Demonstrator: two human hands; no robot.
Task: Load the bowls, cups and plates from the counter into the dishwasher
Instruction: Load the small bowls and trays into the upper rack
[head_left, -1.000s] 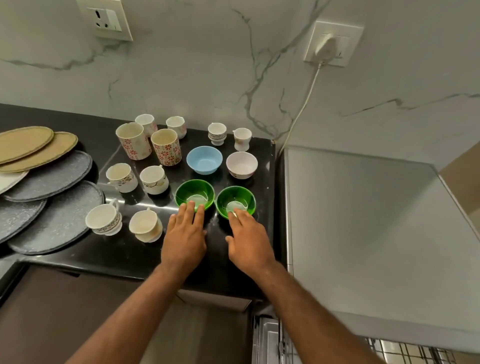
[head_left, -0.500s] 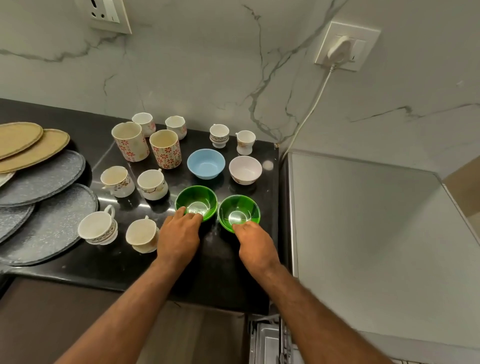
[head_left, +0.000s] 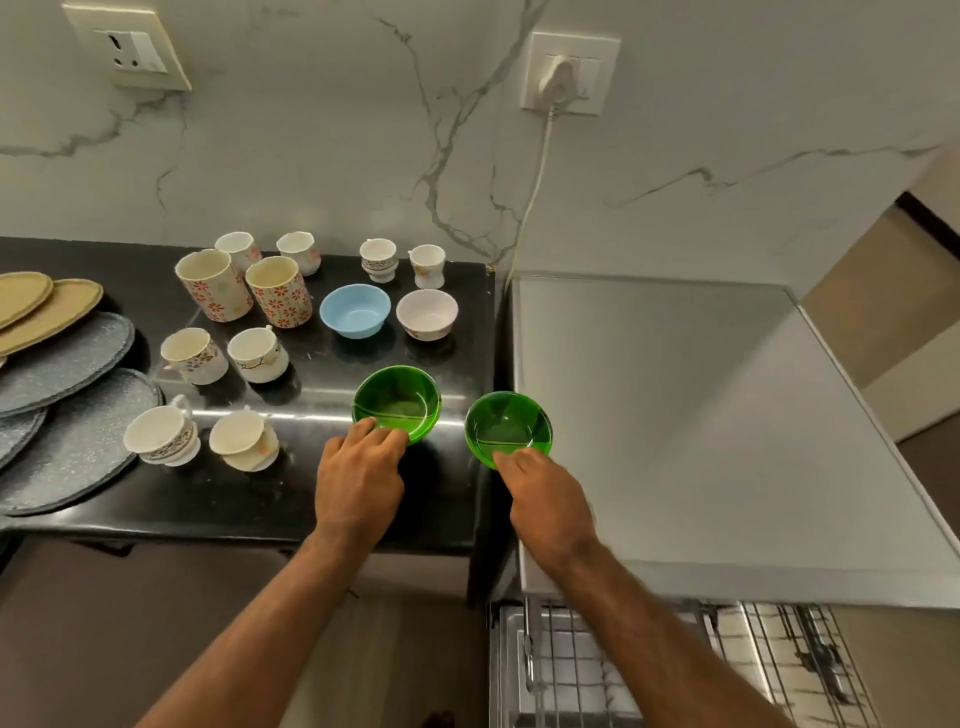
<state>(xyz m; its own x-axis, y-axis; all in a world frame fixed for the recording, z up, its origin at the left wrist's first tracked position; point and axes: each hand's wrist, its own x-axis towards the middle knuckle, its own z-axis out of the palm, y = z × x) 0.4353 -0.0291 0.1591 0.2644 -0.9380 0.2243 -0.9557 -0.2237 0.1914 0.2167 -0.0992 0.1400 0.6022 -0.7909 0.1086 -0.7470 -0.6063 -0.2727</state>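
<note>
Two round bowls of glossy, see-through green are the ones I have hold of, each showing a thin pale line across its inside wall. The left green bowl (head_left: 397, 402) sits just ahead of my left hand (head_left: 358, 478), over the polished black counter (head_left: 208, 499). The right green bowl (head_left: 508, 427) is just ahead of my right hand (head_left: 548, 499), over the counter's right edge, with its mouth tilted towards me. Whether either bowl is clear of the counter I cannot tell.

I count four bowls in all. The other two are a pale blue round bowl (head_left: 355, 310) and a white round bowl with a patterned foot (head_left: 427, 314), both farther out beyond my fingers. I count ten cups:
- two tall floral mugs (head_left: 213, 285)
- four small white cups (head_left: 427, 265) in the back row by the wall
- four white teacups with handles (head_left: 258, 353) to the left of my left hand

Far to the left of both hands lie overlapping oval plates: two tan plates (head_left: 52, 312) and at least three grey speckled plates (head_left: 78, 441), cut off by the edge of the view.

My left hand has its fingers curled over the near rim of the left green bowl and grips it. My right hand has bent fingers on the near rim of the right green bowl and grips that too, though it is blurred and I cannot make out its thumb. Under my right forearm a wire dishwasher rack (head_left: 789, 660) shows beneath a flat white appliance top (head_left: 675, 415), which lies to the right of my right hand
</note>
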